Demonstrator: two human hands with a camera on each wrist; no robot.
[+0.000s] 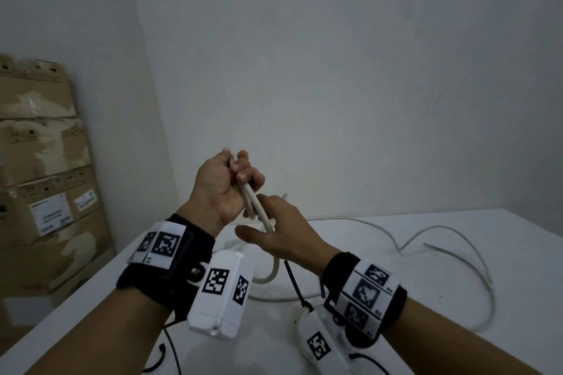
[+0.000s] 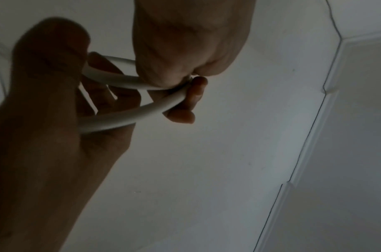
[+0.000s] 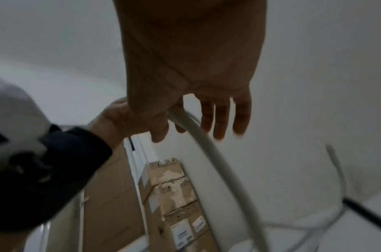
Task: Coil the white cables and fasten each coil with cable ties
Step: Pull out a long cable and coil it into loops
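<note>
My left hand (image 1: 234, 176) is raised above the table and grips two runs of a thick white cable (image 1: 250, 196) in its fist; the left wrist view shows its fingers (image 2: 195, 95) curled round the cable's loop (image 2: 129, 117). Just below it, my right hand (image 1: 268, 222) has straight, spread fingers (image 3: 219, 117). The cable (image 3: 209, 150) passes between that hand's thumb and fingers and hangs down to the table. The rest of the cable (image 1: 475, 256) lies in loose curves on the white table (image 1: 396, 338).
Thin black strips (image 1: 294, 280) (image 1: 157, 358) lie on the table near my wrists; I cannot tell if they are cable ties. A thinner white cable (image 1: 380, 230) trails toward the back wall. Stacked cardboard boxes (image 1: 45, 176) stand left of the table.
</note>
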